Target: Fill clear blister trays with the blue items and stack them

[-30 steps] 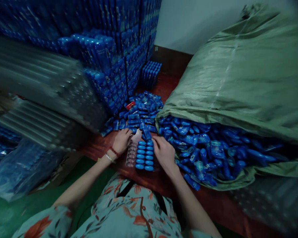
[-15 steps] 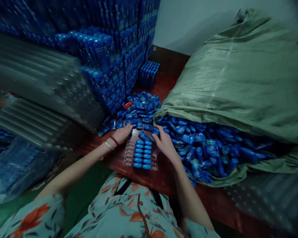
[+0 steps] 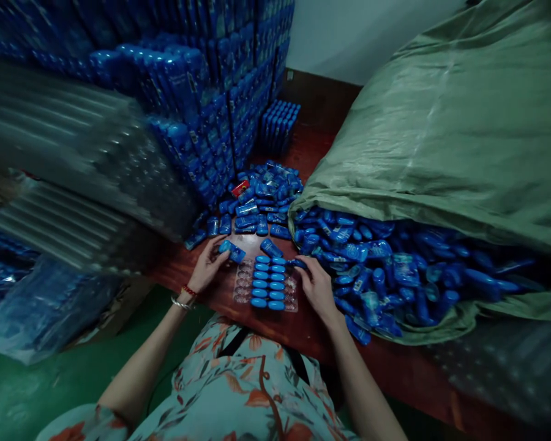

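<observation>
A clear plastic tray [image 3: 243, 288] lies on the red-brown table [image 3: 280, 327] in front of me. Two of its columns are filled with small blue packets [image 3: 269, 282]; its left column is empty. My left hand [image 3: 207, 264] is closed on a blue packet [image 3: 232, 250] just above the tray's left corner. Fingers of my right hand [image 3: 316, 286] pinch another blue packet [image 3: 298, 263] at the tray's right edge. One loose blue packet [image 3: 270, 247] lies just beyond the tray.
A heap of loose blue packets [image 3: 261, 199] lies beyond the tray. A large green sack [image 3: 441, 135] on the right spills more packets [image 3: 386, 263]. Stacks of filled blue trays [image 3: 202, 92] and empty clear trays [image 3: 73, 184] stand at the left.
My left hand has lifted a blue packet from the heap toward the tray. My right hand has drawn back to the tray's right edge with a packet.
</observation>
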`<action>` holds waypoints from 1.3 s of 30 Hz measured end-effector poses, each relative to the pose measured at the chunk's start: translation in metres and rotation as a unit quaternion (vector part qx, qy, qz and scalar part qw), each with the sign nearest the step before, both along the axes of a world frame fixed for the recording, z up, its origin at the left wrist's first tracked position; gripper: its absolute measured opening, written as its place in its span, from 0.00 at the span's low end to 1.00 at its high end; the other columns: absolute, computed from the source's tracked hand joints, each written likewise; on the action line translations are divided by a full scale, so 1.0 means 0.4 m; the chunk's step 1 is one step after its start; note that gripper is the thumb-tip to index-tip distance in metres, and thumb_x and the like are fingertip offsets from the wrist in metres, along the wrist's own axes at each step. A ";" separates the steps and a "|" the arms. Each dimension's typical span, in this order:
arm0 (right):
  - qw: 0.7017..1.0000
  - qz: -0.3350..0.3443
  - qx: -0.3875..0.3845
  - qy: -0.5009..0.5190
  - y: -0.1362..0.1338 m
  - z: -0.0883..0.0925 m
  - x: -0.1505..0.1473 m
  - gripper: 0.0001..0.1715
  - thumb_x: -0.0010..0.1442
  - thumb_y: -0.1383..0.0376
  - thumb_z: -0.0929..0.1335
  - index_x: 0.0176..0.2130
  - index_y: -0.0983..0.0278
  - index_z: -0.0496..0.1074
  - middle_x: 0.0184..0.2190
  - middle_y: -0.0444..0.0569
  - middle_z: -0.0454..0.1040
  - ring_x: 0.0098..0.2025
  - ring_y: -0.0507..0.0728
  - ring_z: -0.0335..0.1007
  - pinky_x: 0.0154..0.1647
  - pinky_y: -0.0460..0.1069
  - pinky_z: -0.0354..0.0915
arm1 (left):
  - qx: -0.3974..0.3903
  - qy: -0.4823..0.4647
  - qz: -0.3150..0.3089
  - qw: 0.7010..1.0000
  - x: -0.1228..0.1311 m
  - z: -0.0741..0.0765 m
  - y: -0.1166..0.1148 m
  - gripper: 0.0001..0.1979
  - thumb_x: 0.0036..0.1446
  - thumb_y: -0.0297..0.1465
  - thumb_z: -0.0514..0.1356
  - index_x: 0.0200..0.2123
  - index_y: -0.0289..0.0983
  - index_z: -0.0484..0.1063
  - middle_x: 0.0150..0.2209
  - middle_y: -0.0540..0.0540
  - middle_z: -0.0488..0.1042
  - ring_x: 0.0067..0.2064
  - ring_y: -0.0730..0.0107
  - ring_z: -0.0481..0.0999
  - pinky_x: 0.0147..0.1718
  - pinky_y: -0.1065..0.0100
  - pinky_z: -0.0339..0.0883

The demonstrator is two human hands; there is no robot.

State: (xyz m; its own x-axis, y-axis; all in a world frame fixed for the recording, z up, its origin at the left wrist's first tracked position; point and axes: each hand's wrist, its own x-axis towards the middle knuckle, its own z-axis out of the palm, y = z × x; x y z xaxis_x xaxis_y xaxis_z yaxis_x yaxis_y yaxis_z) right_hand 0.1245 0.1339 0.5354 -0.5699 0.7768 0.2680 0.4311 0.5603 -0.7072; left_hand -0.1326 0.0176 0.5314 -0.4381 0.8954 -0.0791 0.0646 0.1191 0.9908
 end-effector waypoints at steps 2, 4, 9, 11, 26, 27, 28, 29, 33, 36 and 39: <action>1.000 -0.002 -0.008 -0.016 0.002 0.006 0.007 0.16 0.63 0.63 0.60 0.50 0.61 0.67 0.45 0.51 0.71 0.47 0.57 0.68 0.50 0.53 0.64 | -0.004 0.030 -0.001 1.000 0.000 0.001 0.000 0.26 0.56 0.41 0.56 0.55 0.36 0.59 0.45 0.44 0.70 0.38 0.70 0.72 0.36 0.69 0.69; 0.999 -0.019 -0.021 -0.030 -0.003 0.012 0.012 0.18 0.63 0.63 0.60 0.52 0.61 0.65 0.46 0.51 0.71 0.47 0.57 0.69 0.50 0.53 0.65 | -0.004 0.083 -0.015 0.996 -0.001 0.003 0.002 0.23 0.57 0.40 0.56 0.53 0.36 0.62 0.48 0.43 0.69 0.45 0.67 0.71 0.43 0.67 0.67; 0.999 -0.023 -0.031 -0.027 -0.019 0.022 0.013 0.15 0.62 0.62 0.60 0.47 0.61 0.68 0.43 0.51 0.73 0.46 0.57 0.69 0.49 0.54 0.65 | -0.032 0.182 -0.038 0.982 -0.009 0.003 0.011 0.18 0.58 0.39 0.54 0.49 0.35 0.64 0.42 0.45 0.71 0.43 0.67 0.71 0.46 0.64 0.65; 0.999 -0.033 -0.035 -0.023 -0.022 0.025 0.013 0.14 0.62 0.62 0.61 0.46 0.61 0.68 0.43 0.51 0.73 0.46 0.58 0.69 0.49 0.54 0.65 | -0.036 0.225 -0.044 0.973 -0.015 0.002 0.011 0.17 0.59 0.37 0.52 0.48 0.35 0.64 0.43 0.44 0.70 0.43 0.67 0.70 0.46 0.63 0.65; 0.999 0.001 -0.018 -0.047 -0.020 0.022 0.024 0.16 0.63 0.65 0.58 0.48 0.62 0.68 0.43 0.52 0.72 0.46 0.57 0.68 0.50 0.53 0.64 | -0.062 0.443 -0.121 0.886 0.034 0.009 -0.010 0.14 0.60 0.25 0.48 0.48 0.36 0.63 0.42 0.42 0.69 0.41 0.67 0.72 0.38 0.68 0.69; 0.998 0.015 -0.016 -0.064 -0.018 0.027 0.024 0.17 0.63 0.65 0.58 0.49 0.62 0.67 0.43 0.53 0.71 0.46 0.57 0.69 0.49 0.53 0.64 | -0.096 0.468 -0.144 0.867 0.039 0.011 -0.004 0.15 0.59 0.23 0.47 0.49 0.37 0.62 0.43 0.42 0.69 0.41 0.67 0.72 0.38 0.68 0.68; 0.996 0.024 -0.015 -0.083 -0.015 0.033 0.023 0.17 0.63 0.65 0.58 0.49 0.63 0.67 0.43 0.53 0.71 0.45 0.57 0.69 0.49 0.54 0.65 | -0.126 0.489 -0.166 0.847 0.044 0.017 0.001 0.17 0.59 0.21 0.46 0.50 0.36 0.61 0.43 0.42 0.68 0.41 0.67 0.72 0.37 0.68 0.68; 0.995 0.030 -0.015 -0.097 -0.012 0.039 0.023 0.17 0.63 0.65 0.58 0.49 0.63 0.67 0.43 0.53 0.71 0.45 0.58 0.69 0.48 0.54 0.65 | -0.150 0.506 -0.186 0.829 0.048 0.025 0.005 0.17 0.58 0.20 0.46 0.49 0.36 0.61 0.43 0.42 0.67 0.40 0.67 0.71 0.36 0.69 0.68; 0.996 -0.010 -0.026 -0.080 0.001 0.059 0.024 0.19 0.62 0.61 0.60 0.52 0.62 0.66 0.45 0.53 0.72 0.47 0.59 0.69 0.50 0.55 0.65 | -0.176 0.536 -0.240 0.790 0.058 0.069 0.022 0.14 0.59 0.20 0.45 0.46 0.35 0.62 0.40 0.42 0.66 0.40 0.66 0.70 0.38 0.66 0.67; 0.993 -0.090 -0.080 -0.019 -0.002 0.058 0.026 0.22 0.60 0.57 0.62 0.52 0.61 0.67 0.43 0.51 0.74 0.41 0.58 0.71 0.44 0.54 0.68 | -0.171 0.542 -0.284 0.772 0.058 0.094 0.041 0.11 0.59 0.21 0.46 0.43 0.34 0.63 0.40 0.42 0.67 0.42 0.65 0.70 0.41 0.65 0.67; 0.966 -0.139 -0.209 0.056 -0.013 0.041 0.027 0.21 0.56 0.54 0.64 0.45 0.63 0.72 0.29 0.47 0.75 0.28 0.55 0.71 0.31 0.51 0.69 | -0.178 0.563 -0.314 0.744 0.058 0.098 0.065 0.12 0.59 0.20 0.46 0.42 0.33 0.64 0.40 0.40 0.67 0.39 0.65 0.70 0.40 0.64 0.67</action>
State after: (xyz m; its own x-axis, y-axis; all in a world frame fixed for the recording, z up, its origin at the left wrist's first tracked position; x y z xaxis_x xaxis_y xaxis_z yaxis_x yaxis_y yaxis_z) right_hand 0.1351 0.1287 0.5517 -0.3083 0.9497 -0.0548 0.4318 0.0884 -0.8976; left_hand -0.1096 0.0435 0.5707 0.0892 0.9616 -0.2594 0.9829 -0.0428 0.1793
